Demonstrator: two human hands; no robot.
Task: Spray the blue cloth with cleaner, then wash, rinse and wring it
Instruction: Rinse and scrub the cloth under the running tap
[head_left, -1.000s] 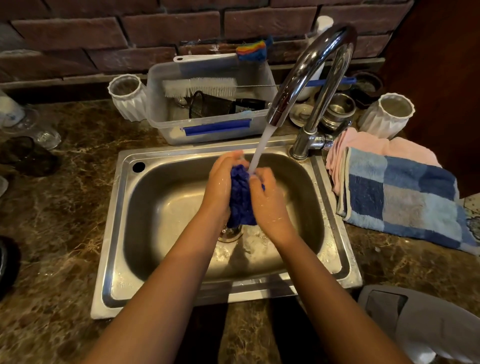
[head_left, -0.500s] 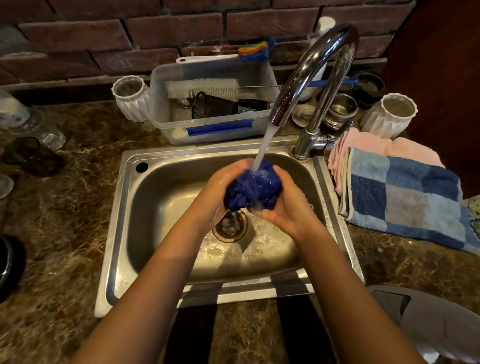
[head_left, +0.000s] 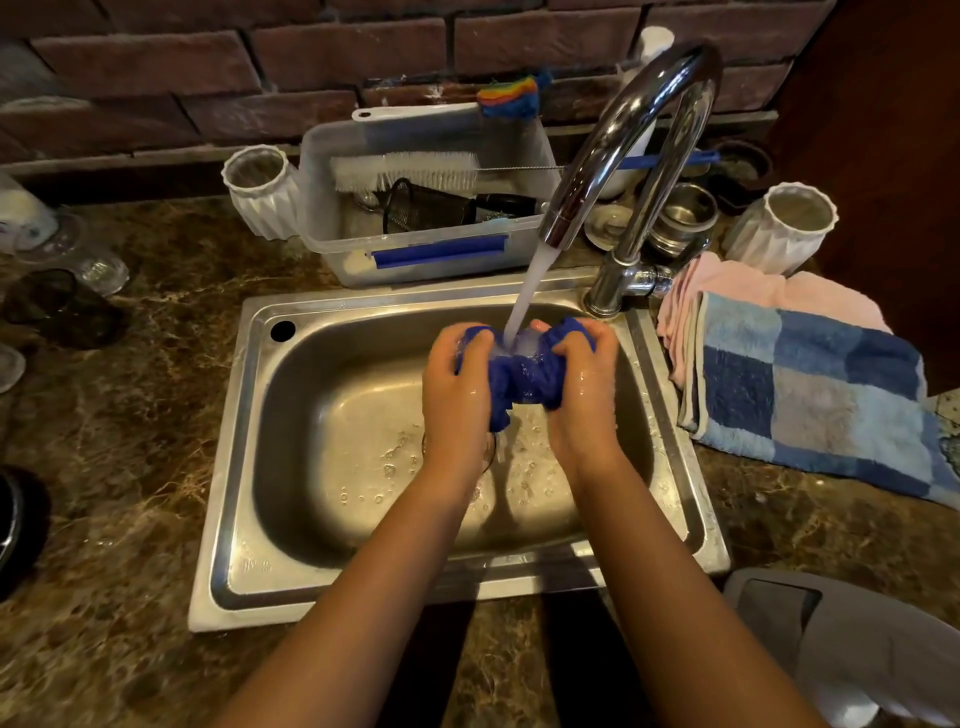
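The dark blue cloth is bunched between both my hands over the steel sink. My left hand grips its left end and my right hand grips its right end, backs of the hands up. Water streams from the chrome tap onto the top of the cloth between my thumbs and drips off a hanging corner. The sink floor is wet with bubbles, and my hands hide the drain.
A clear plastic tub with a brush and strainer stands behind the sink. White ribbed cups flank it. A blue checked towel lies over a pink cloth on the right counter. Glassware sits at left.
My hands have turned from cupping the balled cloth to gripping it side by side, and the cloth has stretched out wider under the running water.
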